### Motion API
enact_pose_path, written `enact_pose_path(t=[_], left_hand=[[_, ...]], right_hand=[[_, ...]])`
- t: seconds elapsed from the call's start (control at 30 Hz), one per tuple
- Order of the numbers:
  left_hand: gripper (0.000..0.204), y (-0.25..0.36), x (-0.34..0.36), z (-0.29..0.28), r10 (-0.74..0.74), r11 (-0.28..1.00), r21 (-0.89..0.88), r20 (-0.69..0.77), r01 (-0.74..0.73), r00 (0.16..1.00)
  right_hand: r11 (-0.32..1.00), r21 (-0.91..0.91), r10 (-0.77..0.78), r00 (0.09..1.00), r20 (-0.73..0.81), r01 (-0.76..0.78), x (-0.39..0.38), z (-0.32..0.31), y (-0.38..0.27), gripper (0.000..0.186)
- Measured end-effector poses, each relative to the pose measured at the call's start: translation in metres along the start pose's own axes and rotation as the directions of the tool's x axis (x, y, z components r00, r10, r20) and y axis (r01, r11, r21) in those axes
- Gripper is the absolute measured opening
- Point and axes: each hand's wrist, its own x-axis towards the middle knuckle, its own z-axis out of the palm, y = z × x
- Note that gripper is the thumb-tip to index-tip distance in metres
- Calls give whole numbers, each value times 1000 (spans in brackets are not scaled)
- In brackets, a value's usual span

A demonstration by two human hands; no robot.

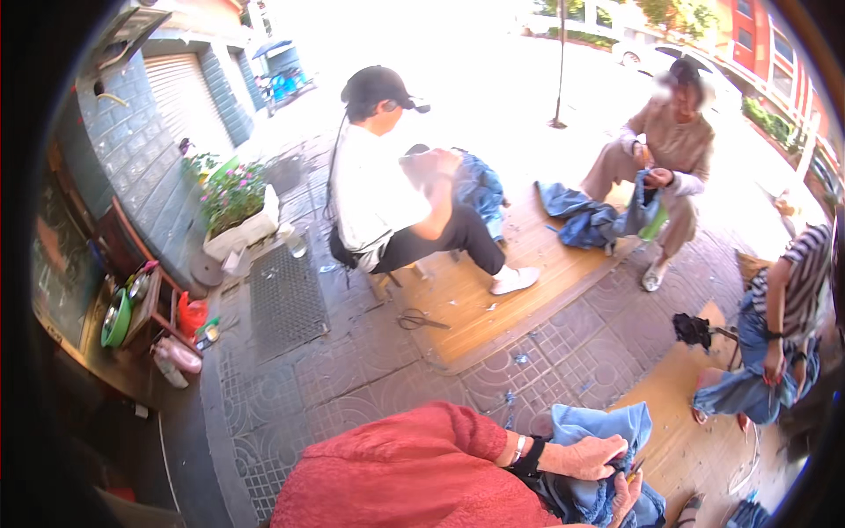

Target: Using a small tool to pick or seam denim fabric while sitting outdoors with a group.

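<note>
My left hand (590,457), in a red sleeve (387,458) with bands at the wrist, is closed on bunched light-blue denim (598,422) at the lower middle right. Just below it my right hand (627,497) holds a small yellow-handled tool (633,473), probably snips, against the cloth. The tool's tip and the fingertips are partly hidden in the folds. Darker frayed denim hangs beneath both hands.
Three people (378,185), (678,167), (766,334) sit around me handling jeans on tan boards (475,334). Scissors (422,321) lie on one board. A planter (242,227), low shelf with bowls (132,308) and bottles (176,361) stand left, beside paving.
</note>
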Motion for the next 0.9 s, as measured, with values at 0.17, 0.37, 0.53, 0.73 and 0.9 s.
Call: enact_pose_path(t=[0.17,0.37,0.53,0.73,0.9], left_hand=[[46,6,2,2,23,978,206,110,-45,994],[31,30,0,-3,-57,976,218,171,19,984],[27,30,-17,15,41,935,346,109,-76,993],[40,27,-10,7,-53,919,394,187,-25,981],[17,15,-7,1,95,958,282,-124,-56,988]], right_hand=[[979,185,-96,995,27,90,-3,-18,9,29],[972,127,-199,980,8,197,4,-49,34,36],[969,61,-240,971,-3,240,-14,-52,39,35],[979,0,-204,979,-29,204,-6,-62,56,33],[960,-206,-220,965,-142,189,-11,-35,26,25]])
